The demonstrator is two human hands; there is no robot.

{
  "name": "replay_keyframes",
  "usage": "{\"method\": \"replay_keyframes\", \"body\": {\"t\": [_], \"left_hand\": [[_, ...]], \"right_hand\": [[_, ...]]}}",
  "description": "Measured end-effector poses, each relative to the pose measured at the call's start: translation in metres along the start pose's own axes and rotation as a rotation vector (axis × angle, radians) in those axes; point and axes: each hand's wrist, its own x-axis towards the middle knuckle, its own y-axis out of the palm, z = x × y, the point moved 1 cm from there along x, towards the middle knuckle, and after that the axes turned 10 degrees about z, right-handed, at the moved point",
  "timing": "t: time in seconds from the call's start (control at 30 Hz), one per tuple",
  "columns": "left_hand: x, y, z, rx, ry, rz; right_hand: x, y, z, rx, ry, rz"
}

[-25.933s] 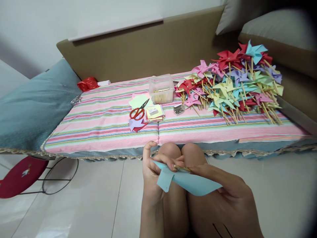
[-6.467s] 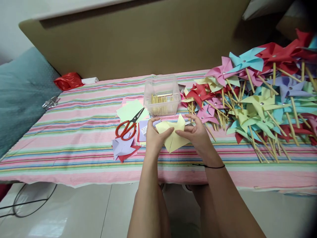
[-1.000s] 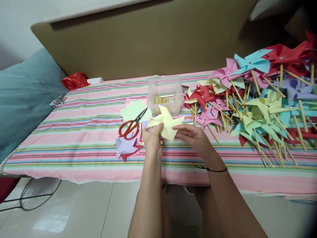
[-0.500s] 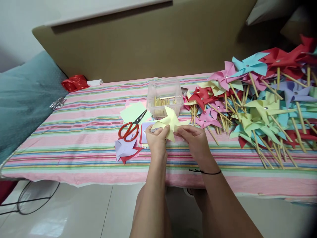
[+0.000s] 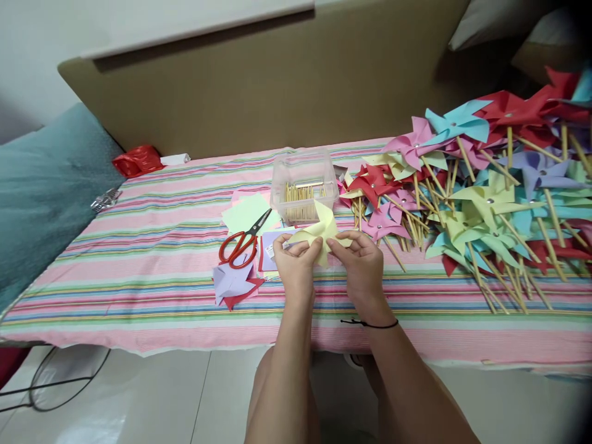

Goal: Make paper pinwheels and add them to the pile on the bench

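Note:
Between my hands is a pale yellow paper pinwheel [image 5: 324, 223], its blades folded in and no stick showing on it. My left hand [image 5: 298, 256] is closed on its left side, thumb pressed near the middle. My right hand [image 5: 358, 256] pinches the right side, thumb and fingers together on the paper. Just behind stands a clear plastic box [image 5: 303, 176] holding many short wooden sticks [image 5: 300, 194]. To the left, red-handled scissors [image 5: 245, 239] lie on light green paper sheets [image 5: 247, 213]. A lilac cut paper piece [image 5: 234, 280] rests nearer me.
Finished pinwheels on sticks [image 5: 490, 200] in many colours are heaped on the right. A striped cloth [image 5: 152, 271] covers the surface. A red plastic bag [image 5: 137, 161] and a teal cushion [image 5: 50, 191] are at the left. A brown backrest [image 5: 259, 86] rises behind.
My right hand has moved in closer to the pinwheel's middle, its thumb now near my left thumb. The paper has turned slightly. The whole view has shifted a little.

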Motion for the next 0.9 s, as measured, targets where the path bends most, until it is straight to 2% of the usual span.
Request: {"method": "replay_keyframes", "body": {"t": [0.2,0.5,0.9], "left_hand": [[0.0,0.001,0.0,0.013,-0.006,-0.001],[0.001,-0.003,0.0,0.042,0.028,0.043],[0.003,-0.006,0.002,0.075,-0.006,0.094]], "right_hand": [[0.002,0.003,0.0,0.165,-0.011,-0.076],[0.004,-0.001,0.004,0.126,0.097,-0.021],[0.008,-0.007,0.002,0.093,0.118,-0.008]]}}
